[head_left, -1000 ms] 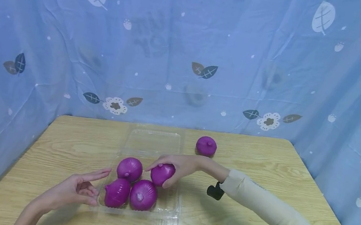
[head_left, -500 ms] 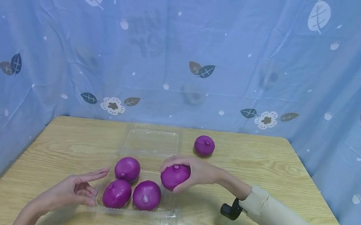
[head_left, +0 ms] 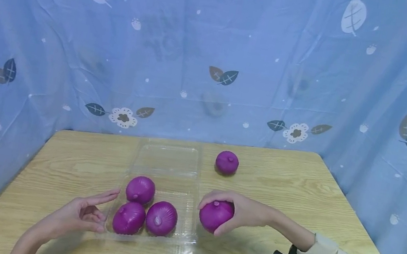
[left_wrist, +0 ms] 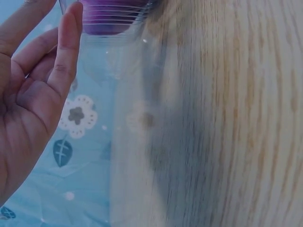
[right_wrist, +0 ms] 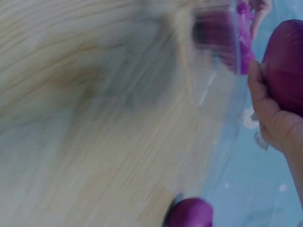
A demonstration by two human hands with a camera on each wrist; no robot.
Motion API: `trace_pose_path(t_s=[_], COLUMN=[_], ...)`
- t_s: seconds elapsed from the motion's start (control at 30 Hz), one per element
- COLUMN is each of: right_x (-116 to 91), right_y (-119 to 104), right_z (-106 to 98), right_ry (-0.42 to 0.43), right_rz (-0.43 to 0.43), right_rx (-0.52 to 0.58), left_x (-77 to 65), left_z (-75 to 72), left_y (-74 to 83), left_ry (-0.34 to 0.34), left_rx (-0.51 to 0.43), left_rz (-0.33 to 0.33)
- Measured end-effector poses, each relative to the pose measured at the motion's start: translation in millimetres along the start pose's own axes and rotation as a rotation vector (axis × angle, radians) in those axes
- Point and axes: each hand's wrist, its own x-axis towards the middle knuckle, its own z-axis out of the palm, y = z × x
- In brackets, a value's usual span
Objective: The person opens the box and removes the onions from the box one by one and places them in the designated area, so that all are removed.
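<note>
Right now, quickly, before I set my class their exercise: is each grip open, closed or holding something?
Left grip: open, at the left edge of the clear container.
Right grip: closed, holding a purple onion.

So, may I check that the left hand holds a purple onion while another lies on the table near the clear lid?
Nearly: the head view shows the right hand holding that purple onion, not the left hand. Another onion does lie on the table near the clear lid.
</note>
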Motion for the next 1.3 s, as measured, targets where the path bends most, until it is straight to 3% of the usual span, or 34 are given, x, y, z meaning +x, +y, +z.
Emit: trace_pose_path(t_s=[0.13,0.23,0.4,0.63,0.8,1.0,1.3], right_x=[-18.4,-31.3,-47.1,-67.1,-70.6,-71.9,-69.5], right_y=[3.2,6.8,21.3,50.3,66.6,85.7,118.6], right_z=[-3.3,-8.6,-25.5,-55.7,-72.0,-88.8,-109.2], right_ry=[0.039,0.040,-0.011,-0.084,0.004,0.118,0.205], right_rz=[0.051,0.031,0.023,0.073,0.078,0.077,0.093], right_rx=[0.039,0.009,-0.020,0.096,0.131,0.092,0.134], left_x=[-0.4,-0.5,-0.6,1.8,-1.1,-2.1,-1.5], left_z=[0.5,0.5,0.3,1.0,1.4,0.8,1.2], left_y=[-1.1,-1.2,0.7,0.6,-0.7,0.1,-1.2], left_ry=[0.004,0.007,0.016,0.011,0.027,0.033,0.022], left_rx=[0.006,0.012,0.013,0.013,0.016,0.027,0.018], left_rz=[-0.005,-0.007,-0.018,-0.003,-0.013,-0.021,-0.017])
